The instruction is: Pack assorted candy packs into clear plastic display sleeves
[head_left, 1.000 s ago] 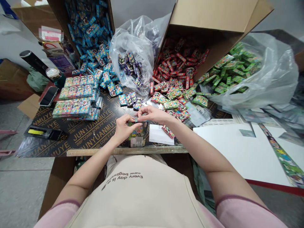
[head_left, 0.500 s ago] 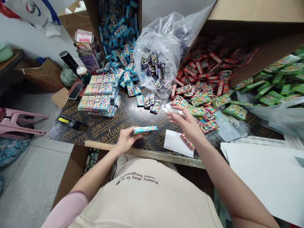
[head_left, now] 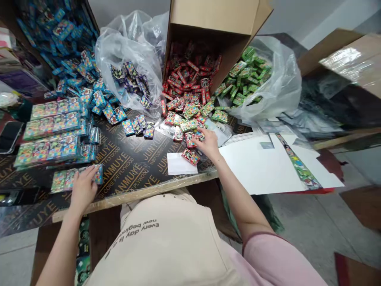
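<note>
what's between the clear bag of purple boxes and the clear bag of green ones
The head view shows an open cardboard box there, with small red boxes inside it and spilling out in front.

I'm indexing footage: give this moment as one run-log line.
left hand: on flat pack | right hand: at red boxes | stacked packs: beyond left hand | white paper: nearer right hand

At the left edge, one dark phone (head_left: 10, 136) is listed, with one white-topped container (head_left: 9, 101) placed beyond it and one black tape dispenser (head_left: 22, 196) set nearer, partly cut off. At right, white sheets (head_left: 244, 171) are overlaid by one printed strip (head_left: 298, 165); one cardboard box (head_left: 355, 65), glossily taped, is seen behind. Grey floor (head_left: 317, 224) is shown below.
</note>
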Demonstrator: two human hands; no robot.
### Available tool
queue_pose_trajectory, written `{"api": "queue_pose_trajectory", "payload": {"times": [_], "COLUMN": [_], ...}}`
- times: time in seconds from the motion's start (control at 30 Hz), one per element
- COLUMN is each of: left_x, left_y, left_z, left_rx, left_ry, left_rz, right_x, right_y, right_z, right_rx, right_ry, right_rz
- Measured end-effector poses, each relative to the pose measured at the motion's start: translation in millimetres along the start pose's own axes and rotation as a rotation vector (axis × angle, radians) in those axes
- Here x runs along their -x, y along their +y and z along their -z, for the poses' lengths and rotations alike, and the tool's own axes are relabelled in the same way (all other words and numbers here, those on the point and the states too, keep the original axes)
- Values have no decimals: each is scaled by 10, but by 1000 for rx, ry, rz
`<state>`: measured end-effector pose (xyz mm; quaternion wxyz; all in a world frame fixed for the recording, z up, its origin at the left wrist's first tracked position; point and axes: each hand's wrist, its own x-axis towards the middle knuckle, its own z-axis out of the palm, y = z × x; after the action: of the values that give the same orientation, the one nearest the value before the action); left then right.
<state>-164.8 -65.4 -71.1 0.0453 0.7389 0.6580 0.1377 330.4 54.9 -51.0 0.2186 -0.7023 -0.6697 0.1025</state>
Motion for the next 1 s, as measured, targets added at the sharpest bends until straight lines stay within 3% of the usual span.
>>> {"api": "queue_pose_trajectory", "payload": {"times": [0.13, 0.23, 0.3, 0.4, 0.57, 0.8, 1.0], "left_x": [-279, -353, -334, -277, -254, -297, -296], "left_y": [545, 786, 809, 728, 721, 904, 815], "left_z": [-92, -203, -264, -326, -387, -409, -371], "left_rx": [111, 174, 182, 186, 214, 234, 281], "left_ry": [-8, -56, -90, -114, -124, -152, -156], "left_rz": [-113, -201, -238, -239, -232, -269, -225], "right_x": [-29, -132, -234, -375, -501, -592, -690], "right_y": [3, 163, 399, 828, 1244, 1141, 979], "right_z": [-198, -214, -137, 22, 128, 217, 581], "right_rx": [157, 184, 210, 252, 211, 148, 125], "right_ry": [6, 89, 123, 47, -72, 41, 307], "right_rz": [-18, -119, -259, -447, -539, -475, -390]}}
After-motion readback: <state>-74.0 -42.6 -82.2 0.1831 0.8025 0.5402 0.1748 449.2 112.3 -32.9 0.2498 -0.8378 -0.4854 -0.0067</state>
